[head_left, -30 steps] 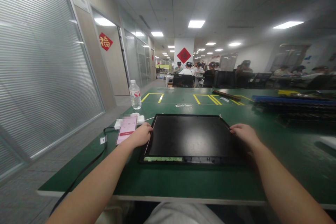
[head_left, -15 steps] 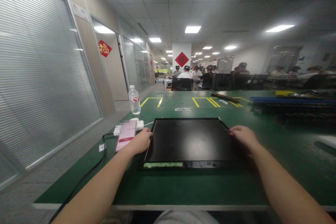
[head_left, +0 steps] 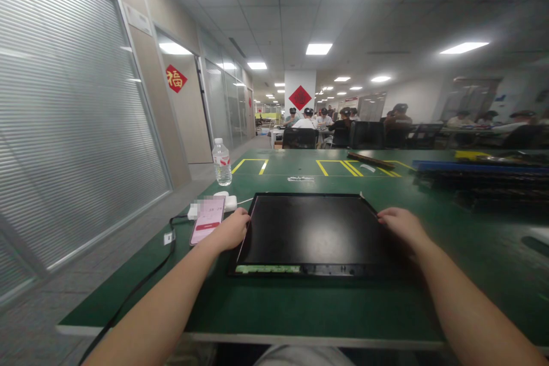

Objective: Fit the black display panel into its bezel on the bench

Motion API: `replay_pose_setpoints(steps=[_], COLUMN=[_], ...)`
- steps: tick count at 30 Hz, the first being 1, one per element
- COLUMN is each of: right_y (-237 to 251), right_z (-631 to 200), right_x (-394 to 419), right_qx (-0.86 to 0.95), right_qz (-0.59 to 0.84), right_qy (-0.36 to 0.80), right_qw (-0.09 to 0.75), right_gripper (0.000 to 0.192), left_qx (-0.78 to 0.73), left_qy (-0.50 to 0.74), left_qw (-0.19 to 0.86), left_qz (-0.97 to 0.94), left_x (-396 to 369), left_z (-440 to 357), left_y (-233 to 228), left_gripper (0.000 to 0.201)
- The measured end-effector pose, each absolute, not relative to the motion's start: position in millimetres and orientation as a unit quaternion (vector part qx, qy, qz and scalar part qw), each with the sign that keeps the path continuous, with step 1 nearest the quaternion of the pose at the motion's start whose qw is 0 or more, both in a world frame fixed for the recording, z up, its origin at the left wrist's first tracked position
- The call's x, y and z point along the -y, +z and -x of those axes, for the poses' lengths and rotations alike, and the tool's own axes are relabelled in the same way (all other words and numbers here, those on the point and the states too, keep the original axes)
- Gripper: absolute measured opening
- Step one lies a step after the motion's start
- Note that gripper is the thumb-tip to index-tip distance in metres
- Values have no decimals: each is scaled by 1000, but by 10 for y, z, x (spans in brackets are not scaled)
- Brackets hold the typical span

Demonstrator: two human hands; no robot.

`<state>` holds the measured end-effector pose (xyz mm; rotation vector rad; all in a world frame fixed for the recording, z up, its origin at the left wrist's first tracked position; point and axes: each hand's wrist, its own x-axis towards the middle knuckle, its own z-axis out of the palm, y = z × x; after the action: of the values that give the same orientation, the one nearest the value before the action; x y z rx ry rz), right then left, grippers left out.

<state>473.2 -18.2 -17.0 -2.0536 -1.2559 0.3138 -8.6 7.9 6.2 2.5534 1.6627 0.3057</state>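
A black flat display panel [head_left: 313,229] lies on the green table in front of me, its dark glossy face up. Along its near edge runs a strip of green circuit board [head_left: 268,269]. My left hand [head_left: 235,229] grips the panel's left edge, fingers curled at the rim. On the opposite side my right hand [head_left: 401,226] pinches the right edge with thumb and fingers. The lower right corner of the panel is in shadow and hard to make out.
Left of the panel lie a phone [head_left: 209,222] with a lit screen, a white charger [head_left: 230,202] and a black cable [head_left: 150,274]. A water bottle [head_left: 222,163] stands behind them. Stacked dark parts [head_left: 484,183] sit at the right. Several people work at tables farther back.
Both hands keep their hold on the panel's two sides. The whole view has shifted slightly; otherwise nothing on the table has visibly moved.
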Motion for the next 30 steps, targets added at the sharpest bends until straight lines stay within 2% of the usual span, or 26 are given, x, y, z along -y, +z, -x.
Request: replay_pose_setpoints(steps=[13, 21, 30], right_y=[-155, -158, -109], right_z=[-4720, -4743, -4693], right_x=[196, 170, 208], right_qx=[500, 510, 513], right_qz=[791, 793, 798], right_qy=[104, 102, 92], right_qw=[338, 317, 302], right_gripper=[17, 21, 20], left_qx=[-543, -543, -548], left_qy=[83, 104, 119], left_qw=[14, 22, 37], left_qz=[-835, -833, -827], left_x=[-107, -136, -66], left_z=[83, 89, 53], left_y=[30, -8, 21], left_gripper=[42, 41, 48])
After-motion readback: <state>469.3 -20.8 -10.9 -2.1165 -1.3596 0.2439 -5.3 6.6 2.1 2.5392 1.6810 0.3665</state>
